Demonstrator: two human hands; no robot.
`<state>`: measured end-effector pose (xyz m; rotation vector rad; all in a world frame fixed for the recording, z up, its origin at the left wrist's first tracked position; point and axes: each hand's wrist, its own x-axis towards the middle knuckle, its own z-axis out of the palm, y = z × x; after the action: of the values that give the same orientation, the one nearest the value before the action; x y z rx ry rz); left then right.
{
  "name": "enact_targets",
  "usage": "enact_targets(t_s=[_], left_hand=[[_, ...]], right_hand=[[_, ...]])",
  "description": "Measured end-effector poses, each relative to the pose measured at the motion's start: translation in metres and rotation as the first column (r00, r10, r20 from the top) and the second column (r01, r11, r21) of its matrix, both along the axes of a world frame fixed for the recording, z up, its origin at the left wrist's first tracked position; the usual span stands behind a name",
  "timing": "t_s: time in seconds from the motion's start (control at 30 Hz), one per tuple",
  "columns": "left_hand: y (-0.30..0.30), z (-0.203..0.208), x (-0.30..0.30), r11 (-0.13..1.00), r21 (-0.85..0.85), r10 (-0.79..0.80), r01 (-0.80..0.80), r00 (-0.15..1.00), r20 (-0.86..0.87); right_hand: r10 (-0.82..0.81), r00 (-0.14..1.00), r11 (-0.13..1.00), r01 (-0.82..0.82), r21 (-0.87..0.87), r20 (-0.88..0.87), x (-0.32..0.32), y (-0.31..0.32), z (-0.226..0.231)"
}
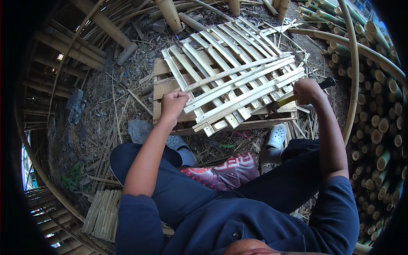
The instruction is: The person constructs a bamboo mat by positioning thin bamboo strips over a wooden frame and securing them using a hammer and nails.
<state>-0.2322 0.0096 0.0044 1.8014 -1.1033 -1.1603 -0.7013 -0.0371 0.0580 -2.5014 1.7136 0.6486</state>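
A lattice of split bamboo slats (238, 78) lies in front of me, long strips crossed by several others near its front end. It rests on a low wooden pallet-like platform (160, 87). My left hand (173, 104) is closed in a pinch at the left ends of the cross slats; what sits between its fingertips is too small to make out. At the right ends, my right hand (308, 90) grips a hammer (288, 100) with a yellow and black handle. The dark hammer head points left and down, beside the lattice's front right edge.
Cut bamboo poles (376, 123) are stacked high on the right, with a bent pole (352, 72) arching before them. Bundled slats (103, 214) lie at lower left. A printed red and dark bag (225, 174) is between my legs, a clear plastic bag (139, 130) by my left foot. Bamboo scraps litter the ground.
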Motion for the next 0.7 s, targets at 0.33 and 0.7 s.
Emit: enact_targets(t_s=[0.33,0.7], left_hand=[[0.001,0.010,0.021,0.990,-0.072,-0.105,0.122,0.974,0.198],[0.005,0.020,0.020,0.913,-0.137,-0.264,0.384,0.813,0.519]], right_hand=[[-0.194,0.979,0.951,0.205,0.230,-0.069,0.018,0.006,0.011],[-0.191,0.981,0.927,0.188,0.324,-0.024,0.016,0.005,0.010]])
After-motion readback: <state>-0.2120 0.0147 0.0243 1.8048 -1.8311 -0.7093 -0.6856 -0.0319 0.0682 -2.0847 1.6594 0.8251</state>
